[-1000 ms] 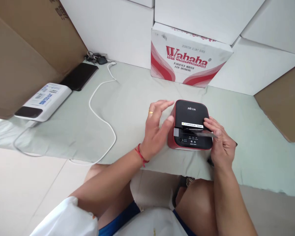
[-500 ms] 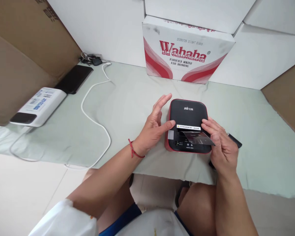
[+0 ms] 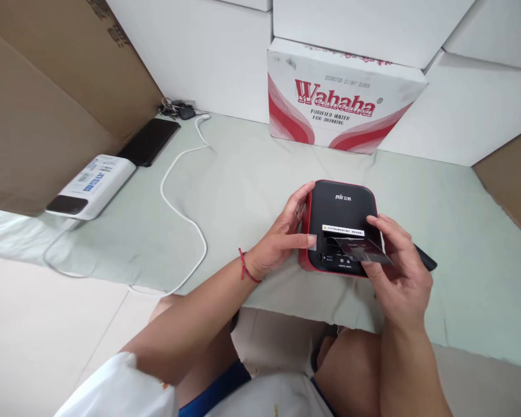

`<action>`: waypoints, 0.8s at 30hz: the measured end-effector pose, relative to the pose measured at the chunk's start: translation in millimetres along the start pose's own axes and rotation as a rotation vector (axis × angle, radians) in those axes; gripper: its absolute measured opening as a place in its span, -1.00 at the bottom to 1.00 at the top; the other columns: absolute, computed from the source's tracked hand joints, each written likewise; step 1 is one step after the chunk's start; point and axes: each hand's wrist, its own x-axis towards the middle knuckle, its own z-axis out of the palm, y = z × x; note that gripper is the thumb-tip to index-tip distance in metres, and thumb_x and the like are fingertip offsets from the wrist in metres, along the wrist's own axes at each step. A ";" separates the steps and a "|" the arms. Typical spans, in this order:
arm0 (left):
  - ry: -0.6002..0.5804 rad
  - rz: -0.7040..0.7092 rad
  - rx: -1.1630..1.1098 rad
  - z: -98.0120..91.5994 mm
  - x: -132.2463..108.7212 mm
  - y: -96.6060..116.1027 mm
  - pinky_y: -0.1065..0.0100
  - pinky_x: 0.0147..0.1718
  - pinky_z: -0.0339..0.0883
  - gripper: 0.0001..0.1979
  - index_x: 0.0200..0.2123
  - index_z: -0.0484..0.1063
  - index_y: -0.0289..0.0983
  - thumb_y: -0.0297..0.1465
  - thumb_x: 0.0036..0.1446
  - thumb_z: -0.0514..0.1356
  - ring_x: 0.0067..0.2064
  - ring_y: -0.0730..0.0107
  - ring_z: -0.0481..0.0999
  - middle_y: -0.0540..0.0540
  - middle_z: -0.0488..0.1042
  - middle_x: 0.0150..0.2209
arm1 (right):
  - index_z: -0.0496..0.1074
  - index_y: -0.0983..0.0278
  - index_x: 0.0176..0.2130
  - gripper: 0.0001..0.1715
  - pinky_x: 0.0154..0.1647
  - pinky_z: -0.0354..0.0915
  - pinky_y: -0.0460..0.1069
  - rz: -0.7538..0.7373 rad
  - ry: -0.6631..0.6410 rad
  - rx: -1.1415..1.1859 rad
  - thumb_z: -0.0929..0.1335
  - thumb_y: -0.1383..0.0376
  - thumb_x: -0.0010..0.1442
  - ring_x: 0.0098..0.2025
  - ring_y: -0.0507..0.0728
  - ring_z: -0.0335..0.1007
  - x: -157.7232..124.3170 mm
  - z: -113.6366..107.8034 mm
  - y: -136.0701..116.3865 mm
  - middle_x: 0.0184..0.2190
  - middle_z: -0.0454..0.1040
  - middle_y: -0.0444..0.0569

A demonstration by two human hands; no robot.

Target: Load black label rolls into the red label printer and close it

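Observation:
A small black printer with red sides point(image 3: 342, 214) sits on a pale green cloth point(image 3: 226, 191) in front of me. My left hand point(image 3: 286, 234) grips its left side, thumb on the top near the front corner. My right hand point(image 3: 395, 266) pinches a thin dark film or label strip point(image 3: 362, 250) that comes out of the slot on the printer's top. A white warning sticker runs just behind the slot. A dark flat object point(image 3: 425, 259) lies on the cloth behind my right hand, mostly hidden.
A Wahaha water carton point(image 3: 342, 98) and white boxes stand behind the printer. At the left lie a white device point(image 3: 91, 185), a black phone point(image 3: 150, 142), keys point(image 3: 176, 108) and a white cable point(image 3: 182, 202). Brown cardboard point(image 3: 47, 98) leans at far left.
My left hand went from hovering open beside the printer to gripping its left side. My right hand has drawn the dark strip a little further out of the slot, toward me.

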 end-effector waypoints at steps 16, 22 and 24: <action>0.062 -0.032 0.075 -1.9 -3.1 -7.8 -0.03 0.36 0.67 0.08 0.69 0.06 0.27 -0.13 0.24 0.51 0.79 -0.11 0.10 -0.05 0.01 0.80 | 0.72 0.07 0.13 -0.71 0.00 0.39 0.28 -0.274 -0.170 -0.134 0.41 0.26 0.56 -0.06 0.30 0.61 8.5 -23.2 -32.7 0.00 0.83 -0.01; 0.063 -0.043 -0.157 14.3 -3.9 -0.3 -0.12 0.72 0.12 0.05 0.65 0.18 0.08 -0.26 0.17 0.51 0.79 -0.12 0.06 -0.08 0.11 0.77 | 0.75 0.08 -0.12 -0.65 -0.11 0.49 0.19 -0.142 -0.168 -0.059 0.36 0.21 0.64 -0.21 0.22 0.71 31.0 -26.0 -36.5 -0.19 0.82 -0.07; 0.082 -0.075 -0.236 20.0 -5.7 0.3 -0.16 0.69 0.12 0.00 0.62 0.23 0.04 -0.28 0.16 0.50 0.74 -0.20 0.15 -0.11 0.24 0.70 | 0.73 0.09 -0.17 -0.74 -0.12 0.52 0.13 -0.041 -0.188 -0.179 0.44 0.22 0.58 -0.21 0.19 0.72 49.7 -21.7 -37.6 -0.20 0.81 -0.10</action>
